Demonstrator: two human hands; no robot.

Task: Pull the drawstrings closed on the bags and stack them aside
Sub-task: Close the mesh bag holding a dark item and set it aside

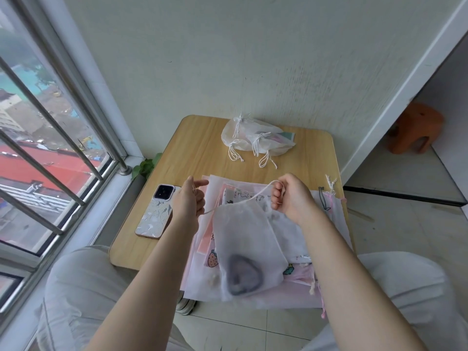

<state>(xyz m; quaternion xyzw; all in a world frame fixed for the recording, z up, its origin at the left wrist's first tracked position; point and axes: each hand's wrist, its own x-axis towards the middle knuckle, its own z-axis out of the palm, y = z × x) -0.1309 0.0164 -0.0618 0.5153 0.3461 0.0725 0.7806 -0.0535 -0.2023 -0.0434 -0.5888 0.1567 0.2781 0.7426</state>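
As cords stretch, hands (243,198) apart.

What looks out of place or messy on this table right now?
Mostly the phone: it lies face down at the table's left edge, unrelated to the bags. The flat bag pile also overhangs the near edge.

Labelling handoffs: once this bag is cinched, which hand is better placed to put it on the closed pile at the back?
Right, probably. The right hand grips the cord nearer the closed pile, which lies far and slightly right. The left hand sits over by the phone.
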